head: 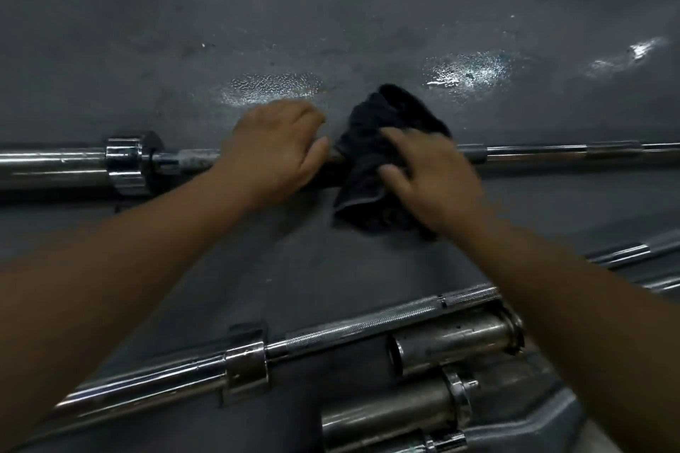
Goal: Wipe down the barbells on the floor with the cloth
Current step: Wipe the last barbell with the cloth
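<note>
Left hand (272,147) grips the barbell (552,153); right hand (434,173) clasps cloth (368,143) round it; floor (331,11) open beyond.

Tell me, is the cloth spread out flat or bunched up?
Bunched up. The cloth sits crumpled in folds over the far barbell, held there by the right hand, with a hemmed edge hanging below the bar.

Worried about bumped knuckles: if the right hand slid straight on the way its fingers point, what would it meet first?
Probably the left hand, gripping the barbell just beyond the cloth.
</note>
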Tool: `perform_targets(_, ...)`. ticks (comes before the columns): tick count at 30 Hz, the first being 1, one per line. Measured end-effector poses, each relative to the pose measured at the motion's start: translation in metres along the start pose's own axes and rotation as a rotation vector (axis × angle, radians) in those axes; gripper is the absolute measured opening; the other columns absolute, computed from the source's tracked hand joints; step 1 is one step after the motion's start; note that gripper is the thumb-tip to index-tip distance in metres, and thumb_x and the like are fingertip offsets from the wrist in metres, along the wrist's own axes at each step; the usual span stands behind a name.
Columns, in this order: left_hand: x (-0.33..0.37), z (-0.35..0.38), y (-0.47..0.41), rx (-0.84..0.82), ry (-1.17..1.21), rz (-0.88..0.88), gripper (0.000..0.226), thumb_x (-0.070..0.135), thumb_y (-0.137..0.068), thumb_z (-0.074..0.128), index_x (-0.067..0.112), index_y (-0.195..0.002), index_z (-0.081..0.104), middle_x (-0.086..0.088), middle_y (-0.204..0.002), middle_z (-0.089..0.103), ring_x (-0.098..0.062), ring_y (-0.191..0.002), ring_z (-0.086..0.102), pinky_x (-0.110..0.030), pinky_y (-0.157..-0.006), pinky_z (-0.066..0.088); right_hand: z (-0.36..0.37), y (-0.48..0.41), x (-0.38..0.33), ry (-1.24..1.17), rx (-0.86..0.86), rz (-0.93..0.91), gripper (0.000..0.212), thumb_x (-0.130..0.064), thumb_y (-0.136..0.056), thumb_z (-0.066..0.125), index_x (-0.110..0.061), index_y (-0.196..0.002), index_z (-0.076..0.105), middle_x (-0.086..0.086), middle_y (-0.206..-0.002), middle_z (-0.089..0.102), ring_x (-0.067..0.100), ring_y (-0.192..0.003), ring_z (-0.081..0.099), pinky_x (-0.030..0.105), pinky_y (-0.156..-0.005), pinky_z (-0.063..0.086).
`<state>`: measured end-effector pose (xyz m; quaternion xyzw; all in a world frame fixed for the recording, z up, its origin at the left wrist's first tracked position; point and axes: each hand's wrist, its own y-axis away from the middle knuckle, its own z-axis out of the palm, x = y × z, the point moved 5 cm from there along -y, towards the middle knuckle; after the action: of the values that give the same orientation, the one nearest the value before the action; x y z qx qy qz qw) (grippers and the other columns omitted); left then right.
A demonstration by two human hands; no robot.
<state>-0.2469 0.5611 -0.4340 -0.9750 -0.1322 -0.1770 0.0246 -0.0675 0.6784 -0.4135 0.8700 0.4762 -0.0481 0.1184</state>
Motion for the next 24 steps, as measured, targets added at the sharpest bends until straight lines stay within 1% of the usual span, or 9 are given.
perform_targets(3,-0.012,0.002,0.037,0.022,-0.123,-0.080,0.044,0.048,-0.098,0.033,0.014,-0.109,0.059,-0.007,-0.109,0.063,-0.032,-0.095,0.057,-0.040,-0.081,0.041,-0.008,0.018,0.057,0.042,0.115,0.317,0.055,-0.043,-0.091,0.033,-0.015,-0.131,0.060,0.014,-0.126,0.063,0.034,-0.117,0.056,0.047,-0.107,0.036)
perform_targets(6,-0.003,0.007,0.045,0.032,-0.121,-0.114,0.042,0.042,-0.099,0.036,0.012,-0.117,0.059,-0.009,-0.106,0.066,-0.033,-0.091,0.060,-0.040,-0.081,0.040,0.013,-0.002,-0.001,-0.013,0.228,0.476,0.049,-0.040,-0.091,0.031,-0.017,-0.110,0.071,0.012,-0.113,0.068,0.032,-0.110,0.059,0.048,-0.105,0.033)
perform_targets(8,-0.003,0.004,0.046,0.043,-0.047,-0.158,0.049,0.039,-0.098,0.036,0.008,-0.132,0.054,-0.012,-0.114,0.068,-0.034,-0.096,0.062,-0.042,-0.087,0.042,0.025,-0.015,-0.068,-0.100,0.240,0.297,0.042,-0.040,-0.093,0.038,-0.018,-0.108,0.071,0.008,-0.112,0.068,0.030,-0.108,0.060,0.047,-0.105,0.034)
perform_targets(10,-0.006,-0.002,0.051,0.037,0.070,-0.210,0.057,0.039,-0.096,0.035,0.008,-0.143,0.044,-0.014,-0.122,0.066,-0.036,-0.101,0.062,-0.043,-0.090,0.043,0.025,-0.009,-0.094,-0.143,0.125,0.065,0.045,-0.044,-0.092,0.044,-0.019,-0.124,0.065,0.007,-0.122,0.065,0.027,-0.116,0.056,0.045,-0.110,0.032)
perform_targets(13,-0.005,-0.011,0.061,0.025,0.113,-0.232,0.061,0.037,-0.094,0.038,0.011,-0.149,0.036,-0.013,-0.128,0.063,-0.035,-0.103,0.060,-0.043,-0.088,0.043,0.006,0.009,-0.038,-0.027,0.007,-0.091,0.054,-0.043,-0.084,0.052,-0.019,-0.132,0.059,0.006,-0.123,0.063,0.029,-0.111,0.057,0.039,-0.101,0.039)
perform_targets(17,0.006,-0.009,0.072,0.026,0.024,-0.171,0.063,0.039,-0.092,0.040,0.004,-0.144,0.043,-0.017,-0.106,0.067,-0.035,-0.089,0.060,-0.041,-0.082,0.043,-0.013,0.031,0.063,-0.052,0.139,0.366,0.049,-0.038,-0.081,0.044,-0.011,-0.117,0.065,0.015,-0.112,0.065,0.036,-0.104,0.059,0.043,-0.091,0.046)
perform_targets(20,0.015,-0.008,0.085,0.018,0.012,-0.186,0.060,0.036,-0.090,0.044,0.003,-0.140,0.048,-0.017,-0.099,0.067,-0.036,-0.086,0.060,-0.041,-0.079,0.041,0.008,0.029,0.006,-0.182,0.267,0.562,0.046,-0.035,-0.079,0.039,-0.011,-0.104,0.070,0.015,-0.103,0.068,0.036,-0.103,0.058,0.046,-0.095,0.043)
perform_targets(22,0.022,-0.009,0.093,0.005,0.010,-0.211,0.059,0.033,-0.088,0.045,0.003,-0.139,0.049,-0.018,-0.102,0.068,-0.036,-0.087,0.062,-0.040,-0.078,0.043,0.020,0.020,-0.071,-0.227,0.270,0.368,0.037,-0.028,-0.078,0.046,-0.015,-0.101,0.071,0.009,-0.103,0.071,0.032,-0.099,0.061,0.046,-0.093,0.044)
perform_targets(24,0.025,-0.011,0.104,-0.017,0.026,-0.260,0.061,0.031,-0.085,0.047,0.006,-0.140,0.048,-0.017,-0.107,0.069,-0.035,-0.090,0.065,-0.039,-0.073,0.049,0.028,0.025,-0.128,-0.267,0.135,0.063,0.034,-0.025,-0.079,0.051,-0.016,-0.106,0.068,0.005,-0.109,0.068,0.028,-0.104,0.060,0.045,-0.092,0.045)
